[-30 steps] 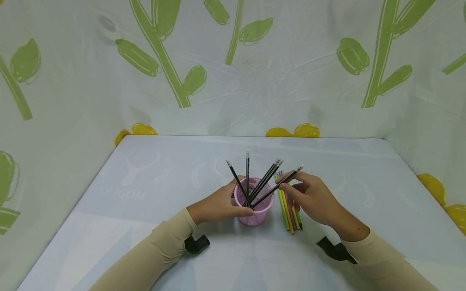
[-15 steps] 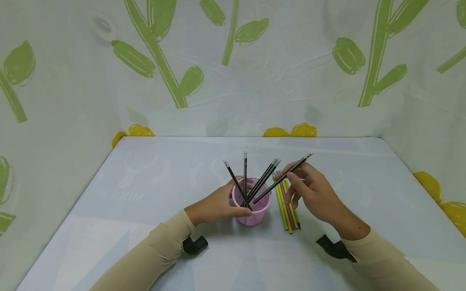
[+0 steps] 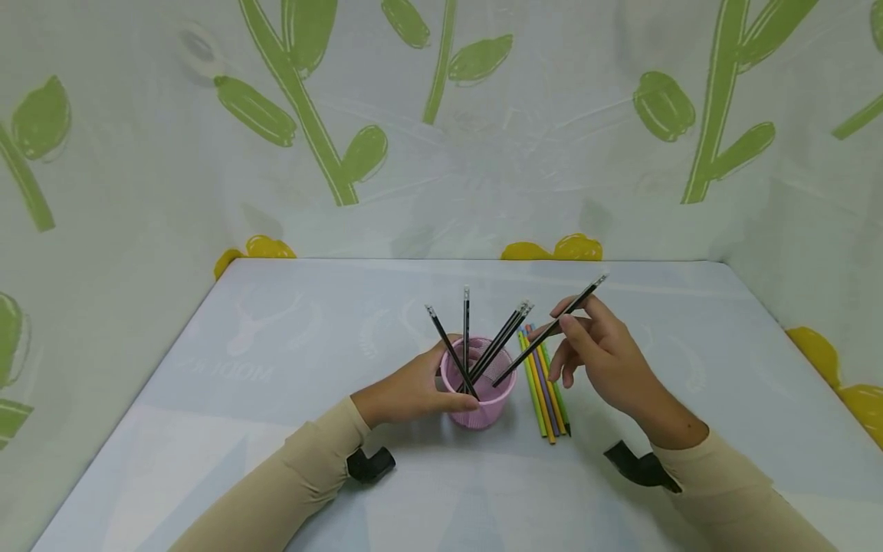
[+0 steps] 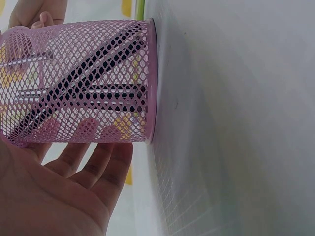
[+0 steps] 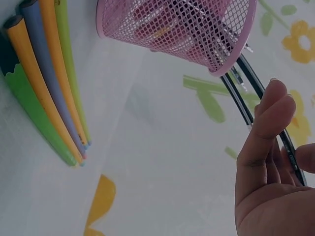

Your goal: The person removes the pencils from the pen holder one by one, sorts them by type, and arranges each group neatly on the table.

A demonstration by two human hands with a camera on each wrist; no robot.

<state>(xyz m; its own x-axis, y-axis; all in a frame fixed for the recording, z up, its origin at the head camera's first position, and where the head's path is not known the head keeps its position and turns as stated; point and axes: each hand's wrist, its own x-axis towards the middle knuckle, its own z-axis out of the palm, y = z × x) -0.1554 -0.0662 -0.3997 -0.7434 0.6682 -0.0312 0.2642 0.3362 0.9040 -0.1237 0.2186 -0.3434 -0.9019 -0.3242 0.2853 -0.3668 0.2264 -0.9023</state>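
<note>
A pink mesh pencil cup [image 3: 483,416] stands on the table with several black pencils [image 3: 467,326] leaning in it. My left hand [image 3: 407,387] grips the cup from the left, thumb along the near rim and fingers round the far side. My right hand [image 3: 607,360] pinches one black pencil [image 3: 538,343] between thumb and fingers, up and right of the cup. That pencil slants, eraser end up and right, its lower end inside the cup's mouth. In the right wrist view the pencil [image 5: 251,76] passes the cup's rim.
Several coloured pencils [image 3: 545,391], green, yellow and purple, lie side by side on the table [image 3: 290,468] just right of the cup, left of and below my right hand. A wall covering [image 3: 524,169] with green leaves stands behind the table.
My right hand has moved up and right, drawing the pinched pencil partway out of the cup. The left hand keeps its grip on the cup.
</note>
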